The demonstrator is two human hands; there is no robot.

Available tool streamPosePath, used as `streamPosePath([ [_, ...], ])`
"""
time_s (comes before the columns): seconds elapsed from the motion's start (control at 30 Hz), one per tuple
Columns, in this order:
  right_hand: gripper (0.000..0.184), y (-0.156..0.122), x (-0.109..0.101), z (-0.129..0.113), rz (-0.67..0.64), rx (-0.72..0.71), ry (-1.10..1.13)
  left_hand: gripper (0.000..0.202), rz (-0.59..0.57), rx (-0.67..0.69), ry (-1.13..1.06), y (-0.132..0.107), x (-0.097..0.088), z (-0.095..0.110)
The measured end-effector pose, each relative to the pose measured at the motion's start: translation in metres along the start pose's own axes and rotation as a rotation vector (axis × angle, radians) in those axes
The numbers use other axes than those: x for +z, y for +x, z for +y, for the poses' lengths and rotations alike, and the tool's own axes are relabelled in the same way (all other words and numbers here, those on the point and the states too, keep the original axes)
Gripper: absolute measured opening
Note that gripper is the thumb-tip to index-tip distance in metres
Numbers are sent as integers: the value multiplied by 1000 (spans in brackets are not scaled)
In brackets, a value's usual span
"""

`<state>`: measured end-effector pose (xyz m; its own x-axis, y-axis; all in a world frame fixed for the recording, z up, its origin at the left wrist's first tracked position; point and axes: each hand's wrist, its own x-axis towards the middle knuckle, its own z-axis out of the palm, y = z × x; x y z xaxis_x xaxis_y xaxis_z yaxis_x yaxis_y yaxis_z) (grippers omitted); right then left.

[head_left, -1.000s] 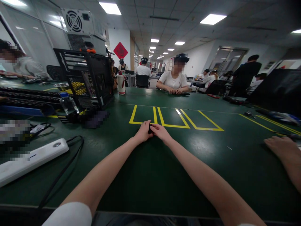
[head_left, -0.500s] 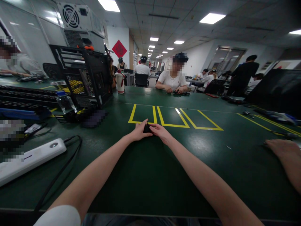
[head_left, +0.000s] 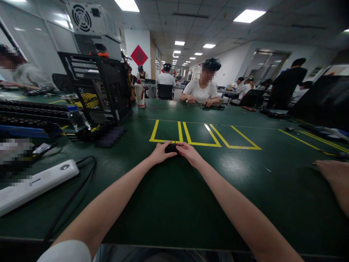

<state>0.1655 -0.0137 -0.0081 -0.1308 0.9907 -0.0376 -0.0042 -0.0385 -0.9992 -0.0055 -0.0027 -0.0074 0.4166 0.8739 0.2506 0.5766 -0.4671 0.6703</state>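
Observation:
Both my arms reach straight out over the green table (head_left: 169, 203). My left hand (head_left: 160, 152) and my right hand (head_left: 189, 153) meet at a small black object (head_left: 171, 148) that lies on the table just below the yellow taped boxes (head_left: 191, 135). The fingers of both hands are curled and pinch the black object from either side. What the object is I cannot make out.
A white power strip (head_left: 35, 183) with a black cable lies at the left. An open black computer case (head_left: 100, 89), a water bottle (head_left: 77, 118) and keyboards stand at the back left. Another person's hand (head_left: 331, 171) rests at the right edge. Several seated people work across the table.
My fingers shifted a little on the black object, which now shows more between the hands. The view drifted slightly; the other person's hand at the right slid toward the edge.

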Motion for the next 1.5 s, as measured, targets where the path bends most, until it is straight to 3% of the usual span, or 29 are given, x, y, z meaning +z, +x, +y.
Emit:
streamPosePath([
  [0.17, 21, -8, -1, -6, -36, 18, 104, 71, -4, 135, -85, -2, -3, 4],
  [0.47, 27, -44, 0, -6, -46, -156, 101, 63, -1, 331, 33, -17, -9, 29],
  [0.67, 28, -49, 7, -5, -6, -234, -23, 62, -12, 354, 105, -28, -16, 32],
  [0.8, 33, -44, 14, -6, -49, -258, -119, 61, 44, 333, 120, -35, -18, 26],
  [0.97, 34, -44, 15, -5, -126, -316, -77, 61, 61, 350, 111, -36, -16, 22],
  [1.23, 21, -42, 15, -3, -46, -332, -106, 60, 51, 371, 93, -36, -17, 23],
  [1.37, 30, -41, 13, -1, -32, -337, -124, 61, 60, 377, 86, -35, -15, 22],
  [1.5, 34, -41, 11, 0, -97, -293, -137, 61, 69, 389, 84, -34, -13, 20],
])
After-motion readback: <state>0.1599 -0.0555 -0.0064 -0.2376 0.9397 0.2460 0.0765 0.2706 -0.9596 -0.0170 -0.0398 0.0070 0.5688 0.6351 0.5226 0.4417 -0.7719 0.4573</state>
